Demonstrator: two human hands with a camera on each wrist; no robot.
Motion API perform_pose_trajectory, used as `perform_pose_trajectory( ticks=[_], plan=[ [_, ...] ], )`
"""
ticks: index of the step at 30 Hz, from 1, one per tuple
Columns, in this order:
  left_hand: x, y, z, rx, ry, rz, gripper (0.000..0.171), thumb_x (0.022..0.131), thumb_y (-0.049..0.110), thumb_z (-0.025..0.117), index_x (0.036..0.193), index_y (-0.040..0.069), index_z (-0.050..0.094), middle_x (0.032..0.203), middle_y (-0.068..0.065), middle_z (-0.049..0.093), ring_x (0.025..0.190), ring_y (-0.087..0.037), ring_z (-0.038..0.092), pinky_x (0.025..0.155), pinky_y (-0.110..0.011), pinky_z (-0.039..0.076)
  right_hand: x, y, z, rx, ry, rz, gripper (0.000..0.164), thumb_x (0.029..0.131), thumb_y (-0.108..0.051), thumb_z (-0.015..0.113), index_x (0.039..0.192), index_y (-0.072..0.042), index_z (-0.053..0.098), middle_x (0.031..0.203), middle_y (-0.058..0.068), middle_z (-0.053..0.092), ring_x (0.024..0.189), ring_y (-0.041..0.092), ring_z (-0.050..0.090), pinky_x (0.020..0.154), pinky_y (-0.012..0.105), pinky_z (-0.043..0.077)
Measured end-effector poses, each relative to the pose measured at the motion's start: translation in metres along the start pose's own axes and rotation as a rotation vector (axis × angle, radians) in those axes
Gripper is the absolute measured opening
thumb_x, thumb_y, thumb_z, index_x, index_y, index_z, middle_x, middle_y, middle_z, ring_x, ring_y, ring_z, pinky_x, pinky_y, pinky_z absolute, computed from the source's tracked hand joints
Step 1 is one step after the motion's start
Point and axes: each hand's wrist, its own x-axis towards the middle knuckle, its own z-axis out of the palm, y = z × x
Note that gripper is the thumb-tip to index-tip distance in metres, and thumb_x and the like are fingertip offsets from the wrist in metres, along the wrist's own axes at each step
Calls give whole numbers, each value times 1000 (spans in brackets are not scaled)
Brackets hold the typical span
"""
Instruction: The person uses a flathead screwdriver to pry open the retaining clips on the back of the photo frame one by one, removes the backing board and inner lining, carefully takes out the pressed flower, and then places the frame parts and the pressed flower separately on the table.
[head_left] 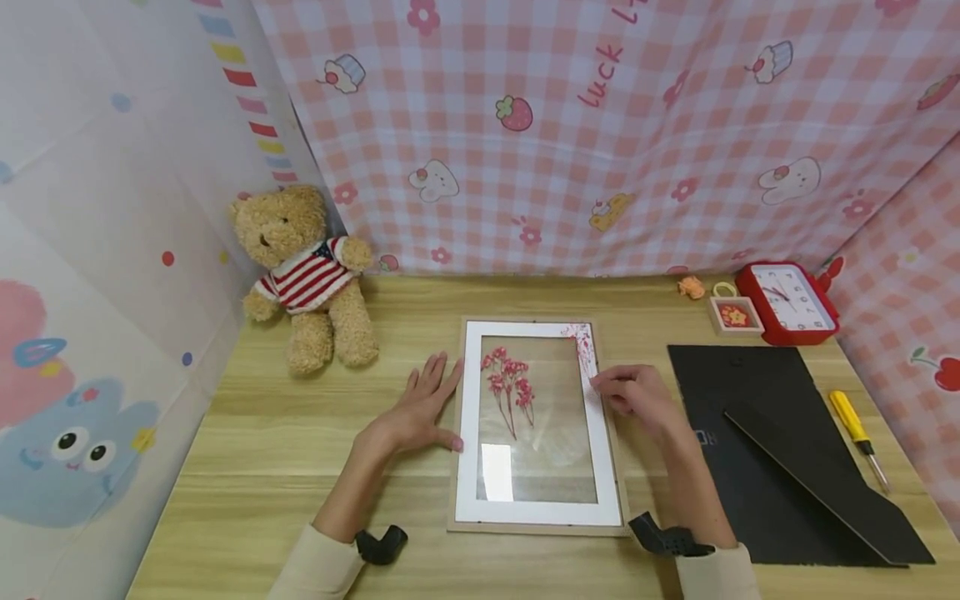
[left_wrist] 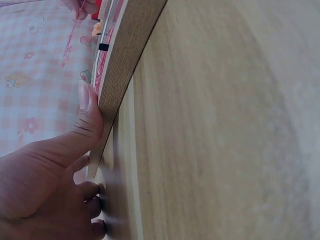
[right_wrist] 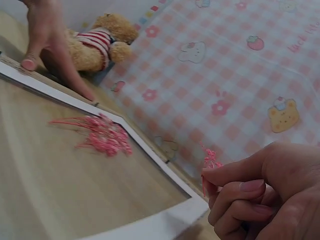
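A picture frame (head_left: 538, 527) with a wooden rim and white mat lies flat on the table. Inside its opening, towards the upper left, rests a spray of pink dried flowers (head_left: 510, 379). My left hand (head_left: 416, 417) is spread beside the frame's left edge, its thumb against the wooden side in the left wrist view. Between right thumb and forefinger I pinch a second pink dried flower sprig (right_wrist: 211, 159), held over the frame's upper right corner. That right hand (head_left: 637, 397) has its other fingers curled; the sprig's stem end is partly hidden by the fingertips.
A black backing board (head_left: 705, 375) with its stand lies at right, beside a yellow screwdriver (head_left: 851, 421). Behind are a red clock (head_left: 798, 333), a small wooden box (head_left: 723, 325) and an orange lump (head_left: 691, 287). A teddy bear (head_left: 311, 283) sits at back left.
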Motion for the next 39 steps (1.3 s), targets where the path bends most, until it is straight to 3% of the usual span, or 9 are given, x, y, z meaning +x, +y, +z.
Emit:
perform_pose_trajectory(
  ticks=[9,15,21,28,30,33,35,39],
  plan=[
    [-2,4,-2,0,14,6,132,84,36,93,176,4,4,181,-27,-15,168,-43,-16,134,-62,-9,11,-8,-47,-31,47,-14,31,108,-7,64,125,18,67,74,-6,55,61,8,42,58,29,32],
    [-4,5,-4,-3,12,5,131,85,36,92,176,4,4,181,-27,-16,168,-43,-16,134,-62,-9,25,-7,-82,-83,64,2,33,112,-11,58,132,15,66,72,-6,47,58,10,36,59,35,26],
    [-6,5,-6,-7,15,1,130,85,34,92,176,3,4,180,-29,-14,168,-45,-16,134,-63,-9,37,-11,-103,-121,69,33,27,112,-9,58,126,9,72,72,-7,49,60,9,40,61,28,36],
    [-5,3,-5,-21,16,16,130,86,38,92,176,5,5,181,-28,-14,168,-44,-16,134,-63,-9,52,-20,-126,-270,75,74,43,110,-12,59,141,19,62,75,-10,54,67,9,46,66,27,43],
    [-4,0,-3,-3,15,14,131,85,39,92,176,5,4,181,-27,-14,169,-44,-15,134,-62,-9,58,-22,-133,-299,92,81,36,109,-12,61,131,15,71,74,-13,58,67,8,49,65,26,45],
    [-2,-4,0,6,17,12,132,84,40,92,176,6,4,181,-26,-14,169,-43,-15,134,-62,-8,66,-22,-141,-312,108,90,21,106,-11,66,99,-2,84,67,-13,55,62,6,48,61,25,44],
    [-1,-5,2,11,19,13,132,84,41,92,177,7,4,181,-26,-14,169,-43,-15,134,-62,-7,71,-22,-146,-318,109,101,30,104,-9,69,76,-14,78,62,-13,52,59,5,46,58,24,42],
    [-1,-5,3,9,25,18,133,83,42,93,177,7,5,181,-25,-14,169,-43,-14,134,-62,-7,79,-21,-151,-351,96,142,38,102,-8,71,67,-20,70,60,-12,52,58,5,47,57,24,42]
  ],
)
